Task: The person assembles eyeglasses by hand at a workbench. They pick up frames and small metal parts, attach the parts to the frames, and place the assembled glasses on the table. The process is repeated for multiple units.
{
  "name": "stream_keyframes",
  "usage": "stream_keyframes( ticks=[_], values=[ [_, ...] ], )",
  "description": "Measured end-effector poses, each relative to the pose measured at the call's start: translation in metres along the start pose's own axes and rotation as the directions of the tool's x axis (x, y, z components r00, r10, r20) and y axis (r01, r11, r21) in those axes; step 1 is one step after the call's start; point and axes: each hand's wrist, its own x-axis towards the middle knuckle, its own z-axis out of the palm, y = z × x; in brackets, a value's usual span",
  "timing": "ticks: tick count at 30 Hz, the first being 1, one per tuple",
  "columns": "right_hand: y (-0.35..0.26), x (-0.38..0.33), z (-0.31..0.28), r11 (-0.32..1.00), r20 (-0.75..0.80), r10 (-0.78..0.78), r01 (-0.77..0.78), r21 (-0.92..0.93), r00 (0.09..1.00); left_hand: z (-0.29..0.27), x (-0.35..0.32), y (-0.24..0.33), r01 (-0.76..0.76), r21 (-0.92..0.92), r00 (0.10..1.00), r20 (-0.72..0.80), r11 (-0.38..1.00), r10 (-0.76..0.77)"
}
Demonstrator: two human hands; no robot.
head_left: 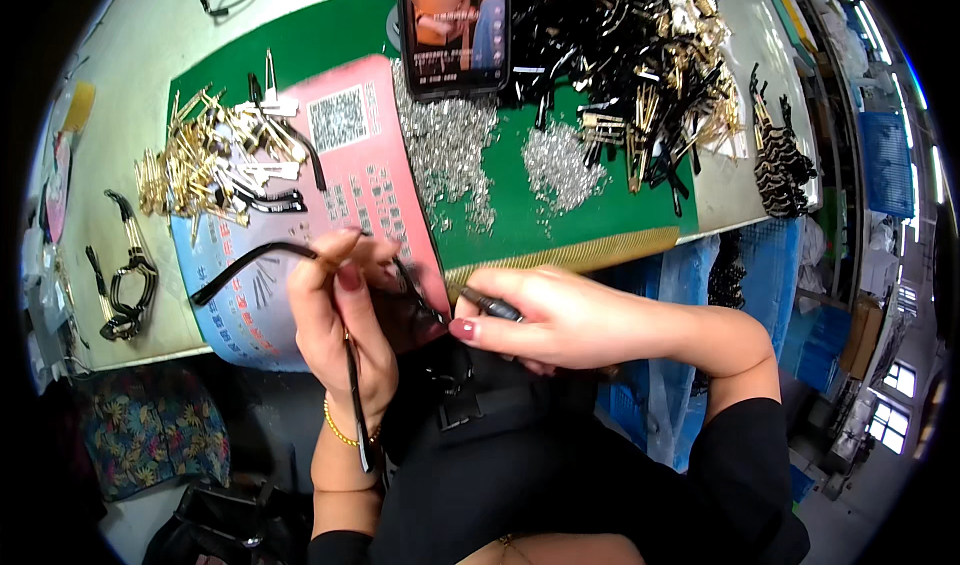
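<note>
My left hand (345,310) is closed around a pair of eyeglasses, with one black temple (250,263) sticking out to the left and another hanging down along my wrist. The front of the eyeglasses is mostly hidden behind my fingers, near the table's front edge. Just to the right, my right hand (545,315) grips a dark-handled screwdriver (490,305), pointing left toward the eyeglasses. Whether its tip touches them I cannot tell. Beyond my hands lie heaps of tiny silvery parts (445,155). A pile of gold and black temples (215,170) lies at the left.
A phone (455,35) stands at the far middle on the green mat (520,230). Black and gold eyewear parts (610,35) are heaped at the far right. Eyeglasses (128,290) lie at the left edge, and stacked patterned ones (783,170) at the right. Beneath my hands lies a pink-blue printed sheet (385,180).
</note>
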Motion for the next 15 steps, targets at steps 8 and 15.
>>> stream_keyframes(
  ticks=[8, 15],
  values=[
    [0.027, -0.021, -0.005, 0.418, -0.362, -0.534, -0.133, -0.899, 0.764, -0.006, 0.036, -0.013, -0.201, 0.328, 0.936, 0.341, 0.923, 0.083],
    [0.03, -0.016, -0.007, 0.373, -0.351, -0.528, -0.161, -0.914, 0.773, -0.002, 0.039, -0.004, -0.321, 0.249, 0.838, 0.524, 0.914, 0.151]
  ],
)
